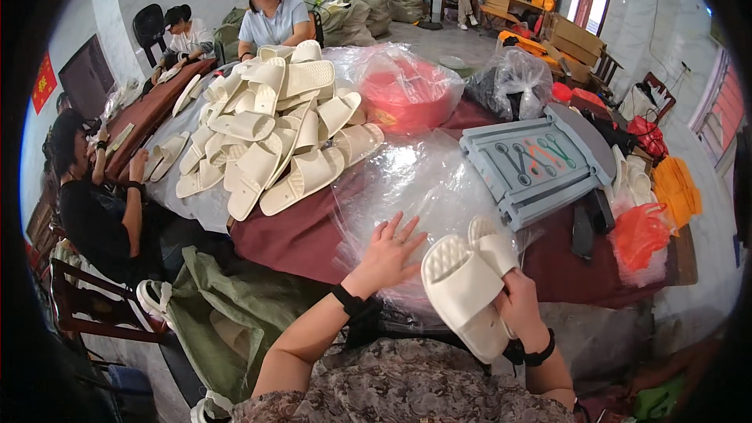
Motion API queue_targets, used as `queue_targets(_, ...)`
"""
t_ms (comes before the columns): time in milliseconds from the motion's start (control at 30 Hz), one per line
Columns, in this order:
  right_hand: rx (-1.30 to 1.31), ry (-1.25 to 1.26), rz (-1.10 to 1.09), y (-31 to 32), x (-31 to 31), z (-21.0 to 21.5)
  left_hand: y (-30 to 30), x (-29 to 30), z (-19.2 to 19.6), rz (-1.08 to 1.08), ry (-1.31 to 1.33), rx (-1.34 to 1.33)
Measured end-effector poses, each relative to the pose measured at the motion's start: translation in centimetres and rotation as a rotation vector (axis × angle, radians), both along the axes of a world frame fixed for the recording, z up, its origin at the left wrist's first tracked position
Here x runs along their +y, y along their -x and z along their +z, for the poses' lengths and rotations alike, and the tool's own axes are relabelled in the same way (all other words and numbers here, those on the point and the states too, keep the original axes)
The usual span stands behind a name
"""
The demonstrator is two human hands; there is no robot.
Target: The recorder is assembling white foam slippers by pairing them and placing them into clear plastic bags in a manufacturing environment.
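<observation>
My right hand [517,305] grips a pair of cream-white slippers [470,286], stacked with their ribbed soles facing up, just above my lap. My left hand [389,254] lies flat with fingers spread on a heap of clear plastic bags [415,176] on the dark red table [290,239]. Both wrists wear black bands. A big pile of matching cream slippers [274,129] is heaped on plastic sheeting further back on the left of the table.
A grey plastic stool [533,160] lies on its side with scissors on it. Red items in a clear bag [407,90] stand behind. A green sack [227,305] hangs at my left. Several people sit around the table's far and left sides.
</observation>
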State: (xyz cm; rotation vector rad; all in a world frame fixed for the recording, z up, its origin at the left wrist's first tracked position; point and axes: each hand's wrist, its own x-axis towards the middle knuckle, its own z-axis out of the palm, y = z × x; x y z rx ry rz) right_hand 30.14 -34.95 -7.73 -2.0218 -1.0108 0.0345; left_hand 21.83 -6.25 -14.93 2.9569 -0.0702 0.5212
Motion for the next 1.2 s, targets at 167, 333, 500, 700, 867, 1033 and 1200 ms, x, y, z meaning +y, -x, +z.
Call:
queue_targets(167, 0.157, 0.05, 0.194, 1.7, -0.7, -0.2, -0.5, 0.1, 0.0, 0.008, 0.222, 0.086)
queue_targets(333, 0.071, 0.089, 0.338, 1.7, 0.7, -1.5, -1.2, 0.9, 1.1, -0.004, 0.408, 0.176)
queue_targets(500, -0.026, 0.149, 0.284, 1.4, 1.9, -1.0, -1.9, 3.5, -0.3, -0.053, 0.764, 0.164)
queue_targets(700, -0.263, 0.243, 0.164, 1.0, 3.1, -1.0, -1.9, 3.2, 3.0, -0.151, 1.217, 0.284)
queue_targets(867, -0.353, 0.27, 0.179, 0.7, 4.7, -0.2, -1.1, 2.9, 4.6, -0.114, 1.311, 0.435)
queue_targets(1033, -0.349, 0.326, 0.072, -0.5, 4.6, -2.1, -0.6, 2.7, 4.9, -0.151, 1.09, 0.352)
queue_targets(1200, -0.318, 0.35, 0.049, -0.3, 4.9, -2.5, 0.3, -0.1, 4.4, -0.219, 0.492, 0.11)
